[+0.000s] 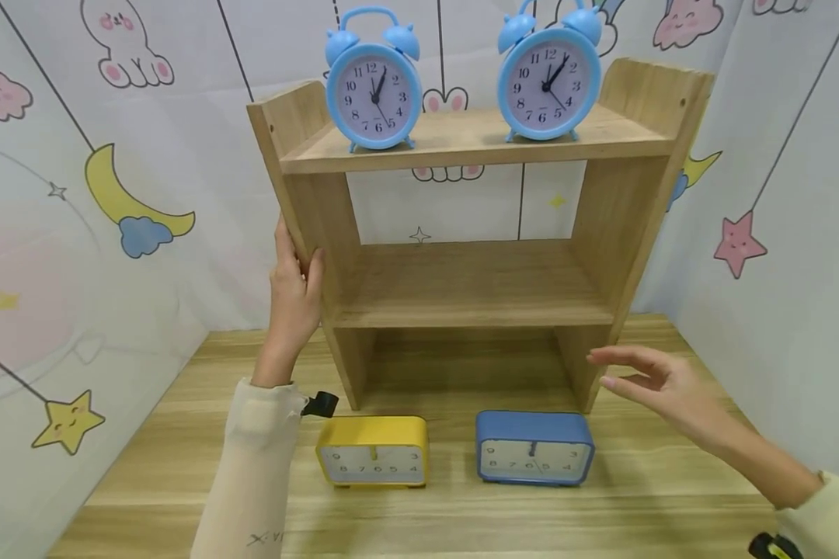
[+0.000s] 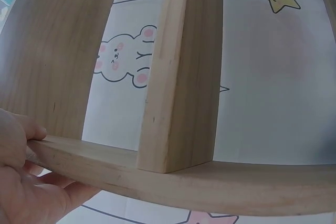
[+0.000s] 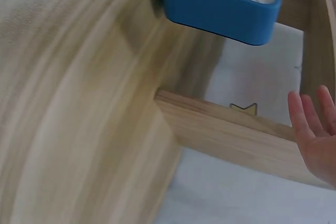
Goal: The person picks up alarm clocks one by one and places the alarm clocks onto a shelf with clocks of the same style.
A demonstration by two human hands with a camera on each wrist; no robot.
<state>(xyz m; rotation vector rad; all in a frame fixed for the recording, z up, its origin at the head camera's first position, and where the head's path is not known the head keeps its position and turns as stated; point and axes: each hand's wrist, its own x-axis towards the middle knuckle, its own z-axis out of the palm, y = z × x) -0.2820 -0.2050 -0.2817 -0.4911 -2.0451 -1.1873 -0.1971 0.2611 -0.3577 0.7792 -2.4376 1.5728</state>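
"On the worktop (image 1: 454,520) stands the wooden shelf (image 1: 475,283). What is the state of each hand?"

"Left hand (image 1: 297,291): fingers clasped round the edge of the left side panel (image 1: 325,225), thumb on one face, remaining fingers on the opposite face. Right hand (image 1: 660,388): fingers released and loosely bent, beside the lower part of the right side panel (image 1: 622,186). Whether a fingertip meets the wood cannot be told."

"How is the hold best managed?"

"Grip the panel across its thickness with even pressure; this should limit twisting. If the right hand is also used, match the left hand's height. Avoid jolts: the left round clock (image 1: 374,97) and right round clock (image 1: 548,84) stand on small feet near the front edge of the top board and could topple. Keep both forearms clear of the yellow clock (image 1: 373,454) and blue clock (image 1: 534,450), which sit on the worktop before the shelf."

"Specify materials and shapes."

"Shelf: pale, grained wood; flat boards; a small round hole near the top of each side panel. Round clocks: smooth light-blue cases, twin domed bells, arched handles. Low clocks: box-shaped, with rounded corners and pale dials."
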